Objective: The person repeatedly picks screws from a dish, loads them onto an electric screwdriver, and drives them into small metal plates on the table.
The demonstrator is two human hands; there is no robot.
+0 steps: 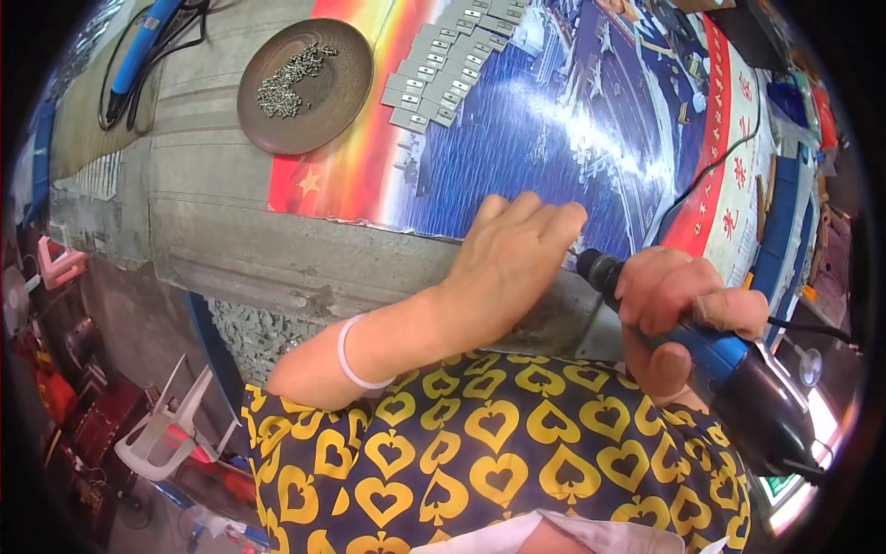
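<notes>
My right hand (678, 295) is wrapped round a blue and black electric screwdriver (715, 355), its black nose pointing left toward my other hand. Just left of that nose, my left hand (517, 245) is closed with its knuckles up, over the front edge of the table; whatever its fingers hold is hidden beneath it. Beyond the left hand, several small grey rectangular pieces (438, 78), each with a little metal part on it, lie in overlapping rows. A round brown dish (323, 120) at the far left bears a heap of small metal screws (286, 88).
A printed poster (554, 138) covers much of the grey worktable (203, 185). At the back left lies a blue corded tool (143, 51). A black cord (711, 166) crosses the poster's right side. White plastic chair (171, 429) and pink stool (60, 263) stand lower left.
</notes>
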